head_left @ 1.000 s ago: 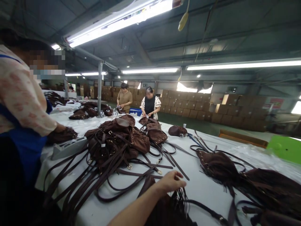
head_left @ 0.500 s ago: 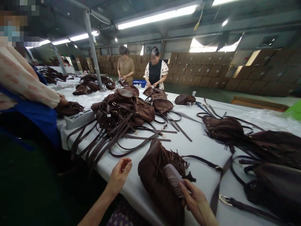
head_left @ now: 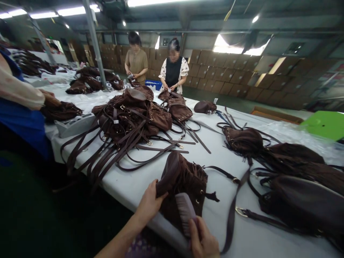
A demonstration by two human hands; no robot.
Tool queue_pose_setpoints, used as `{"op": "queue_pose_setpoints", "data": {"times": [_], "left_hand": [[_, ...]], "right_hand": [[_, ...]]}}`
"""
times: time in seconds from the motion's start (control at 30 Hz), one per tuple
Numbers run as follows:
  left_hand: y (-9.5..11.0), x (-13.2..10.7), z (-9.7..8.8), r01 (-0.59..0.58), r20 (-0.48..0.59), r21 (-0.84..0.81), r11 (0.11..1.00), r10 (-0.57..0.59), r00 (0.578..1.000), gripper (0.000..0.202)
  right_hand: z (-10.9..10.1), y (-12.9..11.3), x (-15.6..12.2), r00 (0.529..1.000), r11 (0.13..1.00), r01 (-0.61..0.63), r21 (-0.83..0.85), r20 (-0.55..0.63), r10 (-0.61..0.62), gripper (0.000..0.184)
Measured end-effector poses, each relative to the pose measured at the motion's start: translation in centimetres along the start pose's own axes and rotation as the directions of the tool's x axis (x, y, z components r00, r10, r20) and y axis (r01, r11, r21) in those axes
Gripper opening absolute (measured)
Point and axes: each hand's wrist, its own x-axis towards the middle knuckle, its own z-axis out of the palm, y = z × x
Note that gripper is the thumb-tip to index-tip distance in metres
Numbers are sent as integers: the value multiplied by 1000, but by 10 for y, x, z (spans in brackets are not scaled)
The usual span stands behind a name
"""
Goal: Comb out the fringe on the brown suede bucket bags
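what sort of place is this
Most likely a bag factory's finishing or packing area: a heap of similar brown bags lies on a long white table, with rows of stacked cartons behind it.

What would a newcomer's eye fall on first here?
Probably the tangled heap of dark brown bags mid-picture on the white table. Nearer, the right hand holds a greyish-purple toothed comb at a brown fringed bag on the table's near edge, while the left hand grips the bag.

A bag workshop — brown bags (head_left: 158, 118) heaped on a long white table (head_left: 215, 139), stacked cartons (head_left: 211, 71), strip lights (head_left: 44, 15) overhead.
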Motion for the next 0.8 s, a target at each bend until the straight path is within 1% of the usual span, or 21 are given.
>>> {"op": "queue_pose_setpoints", "data": {"times": [0.1,0.17,0.23,0.3,0.37,0.4,0.43,0.47,0.5,0.53,0.57,0.63,0.67,0.7,0.73,0.8], "left_hand": [[-1,5,-12,18,85,-40,999,-14,996,45],[-4,2,-19,28,151,-77,997,-16,988,36],[-9,-3,-22,43,200,-49,998,-33,979,24],[-15,-8,-23,76,256,-3,997,-72,964,24],[-20,-12,-25,95,293,-12,995,-87,952,25],[-21,-13,-27,98,274,-25,995,-87,958,27],[-22,-13,-29,95,217,-34,995,-86,972,33],[-21,-12,-32,96,132,-37,995,-90,987,43],[-18,-10,-34,106,52,-49,993,-104,993,53],[-15,-9,-35,128,4,-82,988,-128,992,60],[-10,-7,-35,156,0,-131,979,-157,988,66],[3,-4,-30,202,100,-205,958,-184,978,78],[10,-4,-25,210,151,-206,956,-181,972,85],[16,-4,-19,199,168,-185,962,-168,971,91],[21,-5,-12,174,148,-155,973,-151,977,94],[26,-8,-1,114,46,-99,989,-110,993,92]], "right_hand": [[4,-11,21,998,996,49,-73,-22,-51,51],[2,-16,35,997,994,58,-95,-36,-62,53],[-1,-17,44,998,995,45,-92,-50,-49,53],[-3,-17,49,998,998,21,-63,-50,-24,52],[-4,-14,49,999,1000,-2,-28,-36,1,51],[-5,-12,49,1000,1000,-7,-13,-29,7,50],[-5,-9,48,1000,1000,-9,0,-21,9,50],[-6,-7,46,1000,1000,-7,12,-13,7,49],[-6,-5,45,1000,1000,-4,27,-4,4,48],[-6,-3,44,1000,999,2,42,1,-2,47],[-6,-1,42,1000,998,11,56,1,-11,47],[-4,-1,41,1000,997,25,70,-10,-25,46],[-3,-2,40,999,997,29,68,-17,-28,47],[-2,-3,39,999,997,30,64,-23,-28,48],[-2,-5,39,999,998,28,59,-29,-26,49],[-1,-8,36,999,999,29,46,-41,-27,51]]}}
